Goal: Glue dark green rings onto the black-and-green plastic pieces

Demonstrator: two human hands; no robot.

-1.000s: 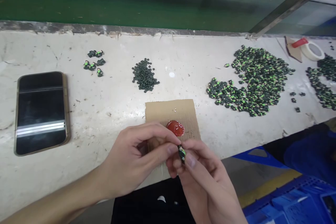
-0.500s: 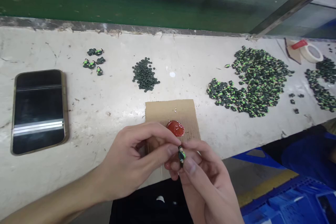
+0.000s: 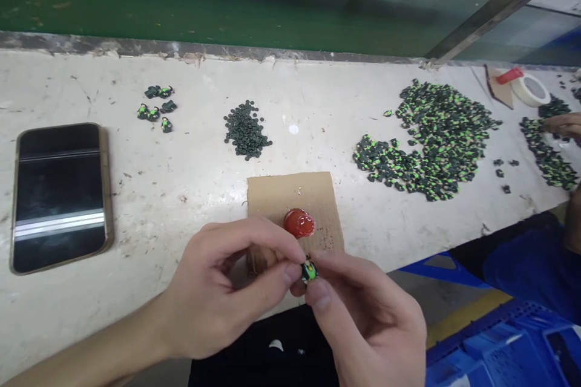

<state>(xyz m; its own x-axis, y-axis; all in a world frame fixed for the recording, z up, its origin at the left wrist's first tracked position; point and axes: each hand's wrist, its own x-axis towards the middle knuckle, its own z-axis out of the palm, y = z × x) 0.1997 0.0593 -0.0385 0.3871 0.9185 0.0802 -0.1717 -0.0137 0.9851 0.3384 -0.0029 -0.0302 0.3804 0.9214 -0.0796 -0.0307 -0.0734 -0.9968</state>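
Observation:
A tiny dark green and bright green figurine [image 3: 309,271] is pinched between both hands, just in front of the cardboard piece. My left hand [image 3: 236,284] is closed, its thumb and forefinger at the figurine's upper left side. My right hand [image 3: 363,308] is closed too, gripping the figurine from the right with thumb and fingers. Behind the fingertips, a red glossy shallow cup [image 3: 299,223] stands on the cardboard [image 3: 290,187]. The lower part of the cardboard is hidden by my hands.
A phone [image 3: 60,193] lies at left. Several figurines [image 3: 154,112], a pile of small dark discs [image 3: 247,130] and a large figurine heap [image 3: 445,139] are on the table. Tape [image 3: 531,91] stands at far right, near another person's hand [image 3: 565,125]. Blue crates [image 3: 512,351] are below.
The figurine has turned so its bright green side shows, and my right hand has shifted around it. Another person's hand has come into view at the far right.

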